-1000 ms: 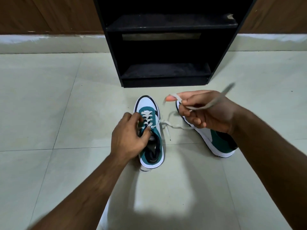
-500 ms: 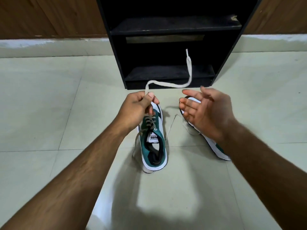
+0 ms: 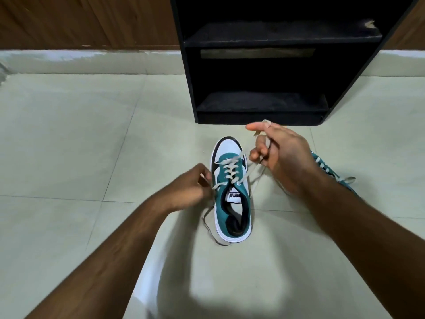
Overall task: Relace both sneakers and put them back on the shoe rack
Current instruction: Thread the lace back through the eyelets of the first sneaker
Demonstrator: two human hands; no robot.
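A teal and white sneaker [image 3: 232, 203] stands on the floor tiles, toe pointing at the black shoe rack [image 3: 264, 65]. Its white lace [image 3: 230, 171] crosses several eyelets. My left hand [image 3: 190, 187] is shut on the lace's left end beside the shoe. My right hand [image 3: 280, 155] is shut on the lace's right end, held up and to the right of the toe. The second sneaker [image 3: 331, 173] lies behind my right wrist, mostly hidden, with only a teal edge and some lace showing.
The rack's two shelves hold no shoes. A wood-panelled wall [image 3: 80, 21] and a pale skirting strip [image 3: 92, 62] run behind it. Pale floor tiles [image 3: 69, 146] spread to the left and right.
My left hand came down from above the toe to the shoe's left side with a lace end. My right hand, open before, has closed on the other lace end.
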